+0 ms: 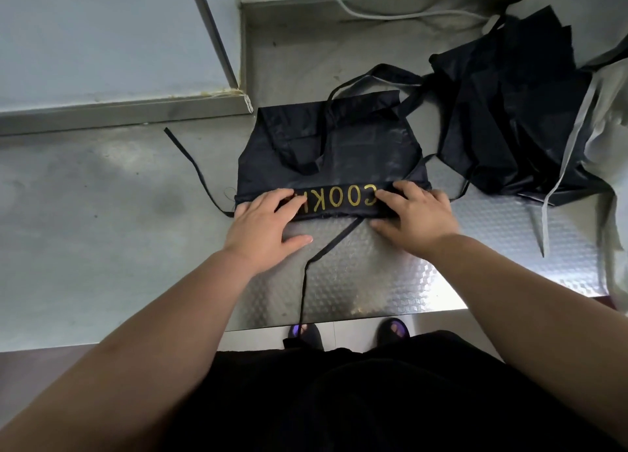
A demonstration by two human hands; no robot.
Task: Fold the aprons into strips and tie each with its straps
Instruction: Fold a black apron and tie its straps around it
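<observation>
On the steel counter [102, 213] I count one dark apron [339, 152] spread flat near the front edge, two hands on it, and one heap of dark aprons [509, 111] whose number I cannot tell. Starting at the left, one loose strap [200, 176] trails from the apron's left corner across the bare counter. My left hand [268, 220] lies on the left end of a folded band [339, 200] along the apron's near edge. Its fingers [289, 200] are nearly straight and close together, pressing down on the cloth, and its thumb is spread apart from them and rests on the counter just below the band. The band shows gold letters reading COOK upside down, partly covered by the left hand. A second strap [303, 291] runs from under the band's middle and hangs over the counter's front edge. A third strap, a loop [390, 70], lies across the apron's far end. My right hand [418, 217] mirrors the left on the band's right end, with its fingers [397, 193] flat on the cloth and its thumb on the counter. Further right the heap lies crumpled, with one grey cloth [611, 128] beside it at the frame's edge.
</observation>
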